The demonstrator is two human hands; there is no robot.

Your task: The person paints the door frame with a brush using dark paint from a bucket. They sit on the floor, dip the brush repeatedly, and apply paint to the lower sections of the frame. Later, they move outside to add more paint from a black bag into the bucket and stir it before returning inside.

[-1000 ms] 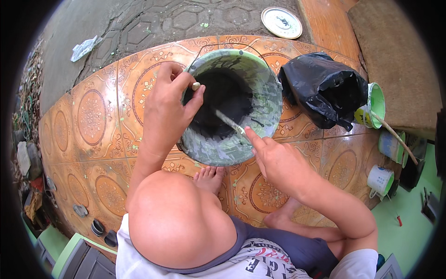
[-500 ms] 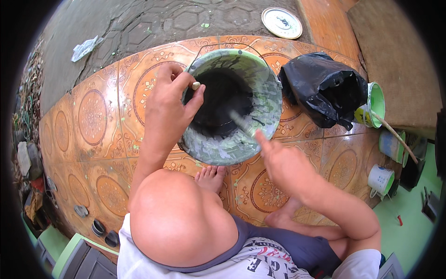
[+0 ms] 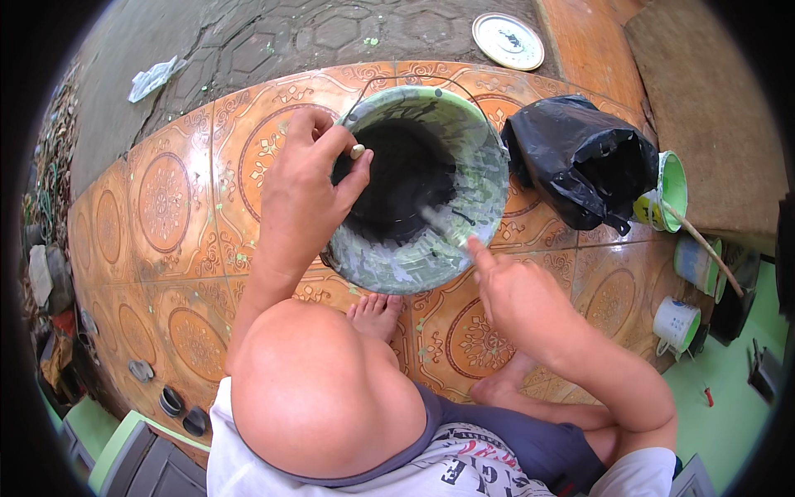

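Note:
A paint-smeared green bucket point(image 3: 431, 269), dark inside with patchy light and dark green walls, stands on the tiles before me. My left hand point(image 3: 319, 170) is at its left rim, thumb and forefinger pinching a small pale stub point(image 3: 357, 151) whose kind I cannot tell. My right hand point(image 3: 517, 294), at the near right rim, is closed around a slim tool point(image 3: 443, 224) that reaches into the bucket against the inner wall. Motion smears the tool, so its tip and kind are unclear. The bucket's thin wire handle point(image 3: 389, 79) leans over the far side.
Right of the bucket sits a black plastic bag point(image 3: 571, 161), beside a green-lined pail point(image 3: 672, 186) with a stick point(image 3: 704, 240). Smaller paint pots point(image 3: 677, 323) line the right. A round white lid point(image 3: 508, 41) lies on the paving; sandals point(image 3: 171, 402) lie at lower left.
My right hand has shifted slightly right, with the tool moving along the bucket's inner wall. My left hand keeps its pinch at the rim.

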